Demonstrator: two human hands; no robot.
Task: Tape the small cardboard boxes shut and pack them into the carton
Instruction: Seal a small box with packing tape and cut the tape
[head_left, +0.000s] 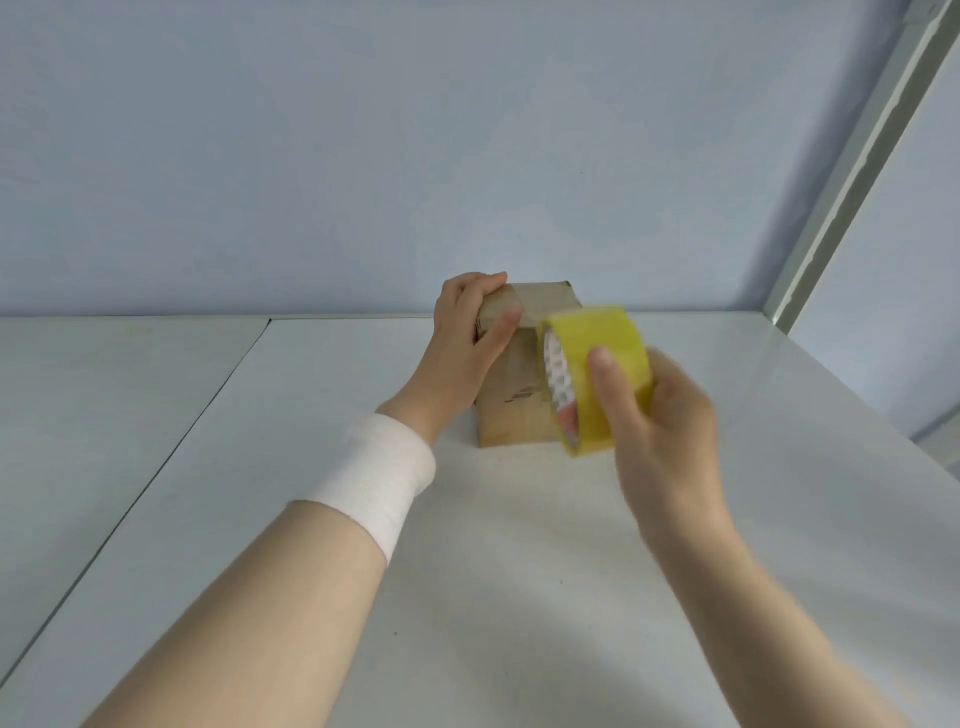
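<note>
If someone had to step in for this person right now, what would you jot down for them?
Left hand: grips the top left edge of the box, thumb pressing on its front.
Right hand: holds the tape roll just in front of the box's right side; blurred.
The box stands on the table.
Done: a strip of tape appears to lie over the box top, joined to the roll.
Left: finish and cut the tape, then pack the box. No carton is in view.

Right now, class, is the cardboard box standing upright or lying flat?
Upright. The box stands on end on the table, taller than wide; the left hand grips its top, the right hand holds the tape roll.
</note>
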